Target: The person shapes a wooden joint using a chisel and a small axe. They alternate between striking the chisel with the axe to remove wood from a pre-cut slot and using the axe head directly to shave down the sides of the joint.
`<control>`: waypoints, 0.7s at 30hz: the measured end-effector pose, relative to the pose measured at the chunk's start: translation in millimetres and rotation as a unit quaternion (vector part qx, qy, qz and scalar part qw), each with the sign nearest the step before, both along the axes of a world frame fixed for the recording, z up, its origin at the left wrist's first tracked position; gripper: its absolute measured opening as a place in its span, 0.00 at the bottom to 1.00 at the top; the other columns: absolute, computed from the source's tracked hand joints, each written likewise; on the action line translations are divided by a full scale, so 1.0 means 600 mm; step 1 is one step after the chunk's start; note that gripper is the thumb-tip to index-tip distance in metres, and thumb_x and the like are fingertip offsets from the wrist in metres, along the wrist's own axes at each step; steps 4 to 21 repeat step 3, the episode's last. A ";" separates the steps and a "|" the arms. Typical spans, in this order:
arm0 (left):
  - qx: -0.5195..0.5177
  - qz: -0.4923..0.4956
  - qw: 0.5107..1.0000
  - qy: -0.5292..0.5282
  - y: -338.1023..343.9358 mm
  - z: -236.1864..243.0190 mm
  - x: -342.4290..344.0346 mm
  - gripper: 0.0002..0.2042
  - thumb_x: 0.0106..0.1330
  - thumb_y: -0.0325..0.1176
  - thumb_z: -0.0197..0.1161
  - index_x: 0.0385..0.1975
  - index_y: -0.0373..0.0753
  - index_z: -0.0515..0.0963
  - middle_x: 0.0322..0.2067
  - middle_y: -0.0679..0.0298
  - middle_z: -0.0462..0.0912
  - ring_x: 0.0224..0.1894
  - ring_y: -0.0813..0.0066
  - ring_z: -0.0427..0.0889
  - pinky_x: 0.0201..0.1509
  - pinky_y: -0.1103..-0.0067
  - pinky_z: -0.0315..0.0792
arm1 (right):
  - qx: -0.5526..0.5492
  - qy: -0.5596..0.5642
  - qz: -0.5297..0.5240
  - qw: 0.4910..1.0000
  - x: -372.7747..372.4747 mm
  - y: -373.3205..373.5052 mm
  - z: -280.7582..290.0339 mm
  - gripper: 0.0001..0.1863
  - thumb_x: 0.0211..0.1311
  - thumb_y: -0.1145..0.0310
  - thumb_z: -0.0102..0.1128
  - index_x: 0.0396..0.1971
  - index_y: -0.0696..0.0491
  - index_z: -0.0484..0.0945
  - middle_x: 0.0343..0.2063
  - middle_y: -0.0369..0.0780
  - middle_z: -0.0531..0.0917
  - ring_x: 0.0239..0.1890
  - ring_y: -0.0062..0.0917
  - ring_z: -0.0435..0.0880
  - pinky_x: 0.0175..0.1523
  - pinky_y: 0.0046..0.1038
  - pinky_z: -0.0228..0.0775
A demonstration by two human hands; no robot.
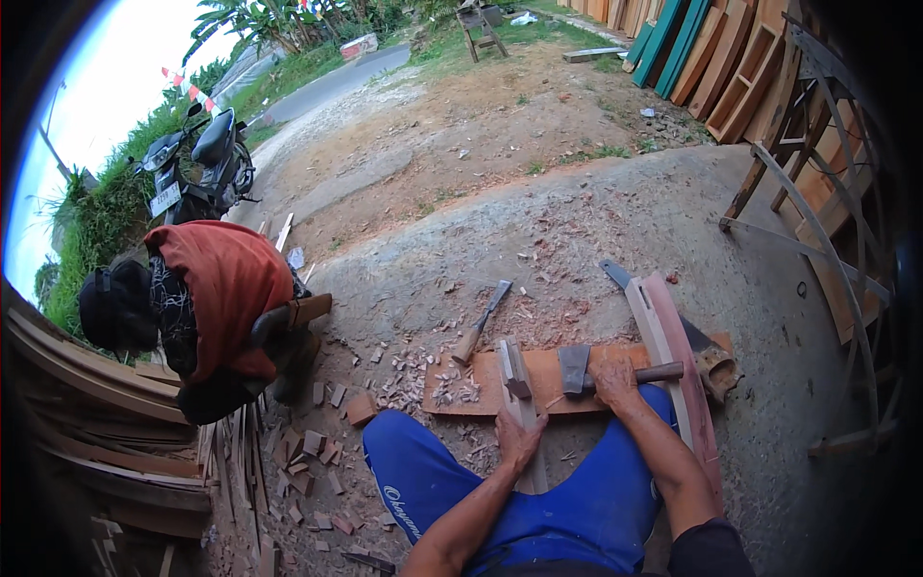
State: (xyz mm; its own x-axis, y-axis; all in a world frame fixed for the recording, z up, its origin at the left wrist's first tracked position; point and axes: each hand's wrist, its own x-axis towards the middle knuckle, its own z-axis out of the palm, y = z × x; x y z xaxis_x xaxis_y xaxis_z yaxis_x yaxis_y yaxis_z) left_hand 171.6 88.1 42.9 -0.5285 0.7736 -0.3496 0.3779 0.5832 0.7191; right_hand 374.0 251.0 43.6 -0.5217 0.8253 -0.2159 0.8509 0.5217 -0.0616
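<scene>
My left hand [519, 439] is closed around a pale wooden bar [525, 412], which stands up between my knees with a blocky cut shape at its far end. In my right hand [613, 382] is a hatchet [574, 368], gripped by its wooden handle close behind the metal head. The head points left, a short way from the bar. Under both lies a flat orange-brown board [461, 392] across the ground before my knees. A chisel [486, 322] with a wooden handle rests beyond the bar, among shavings.
Right of my knee lies a long slotted beam [663, 332], partly covering a handsaw [713, 367]. Wood blocks [300, 452] litter the ground at left. A person in a red top [221, 288] bends over there. Beyond stands a motorbike [202, 159]; planks [711, 58] lean at far right.
</scene>
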 end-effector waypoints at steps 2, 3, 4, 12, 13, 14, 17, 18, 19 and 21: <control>0.002 -0.001 1.000 0.008 0.000 0.003 0.002 0.47 0.55 0.56 0.75 0.64 0.28 0.60 0.60 0.37 0.69 0.63 0.37 0.68 0.68 0.54 0.63 | 0.027 0.001 0.011 1.000 0.002 0.002 -0.007 0.20 0.43 0.62 0.75 0.40 0.45 0.82 0.40 0.42 0.87 0.48 0.39 0.86 0.61 0.49 0.65; -0.005 -0.001 1.000 0.009 -0.001 0.005 0.003 0.45 0.56 0.55 0.74 0.63 0.28 0.60 0.60 0.38 0.70 0.63 0.38 0.68 0.68 0.54 0.63 | 0.042 -0.009 0.020 0.999 0.003 0.003 -0.011 0.22 0.39 0.61 0.78 0.39 0.45 0.82 0.38 0.41 0.88 0.46 0.40 0.87 0.56 0.47 0.69; -0.005 -0.001 1.000 0.009 -0.001 0.005 0.003 0.45 0.56 0.55 0.74 0.63 0.28 0.60 0.60 0.38 0.70 0.63 0.38 0.68 0.68 0.54 0.63 | 0.042 -0.009 0.020 0.999 0.003 0.003 -0.011 0.22 0.39 0.61 0.78 0.39 0.45 0.82 0.38 0.41 0.88 0.46 0.40 0.87 0.56 0.47 0.69; -0.005 -0.001 1.000 0.009 -0.001 0.005 0.003 0.45 0.56 0.55 0.74 0.63 0.28 0.60 0.60 0.38 0.70 0.63 0.38 0.68 0.68 0.54 0.63 | 0.042 -0.009 0.020 0.999 0.003 0.003 -0.011 0.22 0.39 0.61 0.78 0.39 0.45 0.82 0.38 0.41 0.88 0.46 0.40 0.87 0.56 0.47 0.69; -0.005 -0.001 1.000 0.009 -0.001 0.005 0.003 0.45 0.56 0.55 0.74 0.63 0.28 0.60 0.60 0.38 0.70 0.63 0.38 0.68 0.68 0.54 0.63 | 0.042 -0.009 0.020 0.999 0.003 0.003 -0.011 0.22 0.39 0.61 0.78 0.39 0.45 0.82 0.38 0.41 0.88 0.46 0.40 0.87 0.56 0.47 0.69; -0.005 -0.001 1.000 0.009 -0.001 0.005 0.003 0.45 0.56 0.55 0.74 0.63 0.28 0.60 0.60 0.38 0.70 0.63 0.38 0.68 0.68 0.54 0.63 | 0.042 -0.009 0.020 0.999 0.003 0.003 -0.011 0.22 0.39 0.61 0.78 0.39 0.45 0.82 0.38 0.41 0.88 0.46 0.40 0.87 0.56 0.47 0.69; -0.005 -0.001 1.000 0.009 -0.001 0.005 0.003 0.45 0.56 0.55 0.74 0.63 0.28 0.60 0.60 0.38 0.70 0.63 0.38 0.68 0.68 0.54 0.63 | 0.042 -0.009 0.020 0.999 0.003 0.003 -0.011 0.22 0.39 0.61 0.78 0.39 0.45 0.82 0.38 0.41 0.88 0.46 0.40 0.87 0.56 0.47 0.69; -0.005 -0.001 1.000 0.009 -0.001 0.005 0.003 0.45 0.56 0.55 0.74 0.63 0.28 0.60 0.60 0.38 0.70 0.63 0.38 0.68 0.68 0.54 0.63 | 0.042 -0.009 0.020 0.999 0.003 0.003 -0.011 0.22 0.39 0.61 0.78 0.39 0.45 0.82 0.38 0.41 0.88 0.46 0.40 0.87 0.56 0.47 0.69; -0.005 -0.001 1.000 0.009 -0.001 0.005 0.003 0.45 0.56 0.55 0.74 0.63 0.28 0.60 0.60 0.38 0.70 0.63 0.38 0.68 0.68 0.54 0.63 | 0.042 -0.009 0.020 0.999 0.003 0.003 -0.011 0.22 0.39 0.61 0.78 0.39 0.45 0.82 0.38 0.41 0.88 0.46 0.40 0.87 0.56 0.47 0.69; -0.005 -0.001 1.000 0.009 -0.001 0.005 0.003 0.45 0.56 0.55 0.74 0.63 0.28 0.60 0.60 0.38 0.70 0.63 0.38 0.68 0.68 0.54 0.63 | 0.042 -0.009 0.020 0.999 0.003 0.003 -0.011 0.22 0.39 0.61 0.78 0.39 0.45 0.82 0.38 0.41 0.88 0.46 0.40 0.87 0.56 0.47 0.69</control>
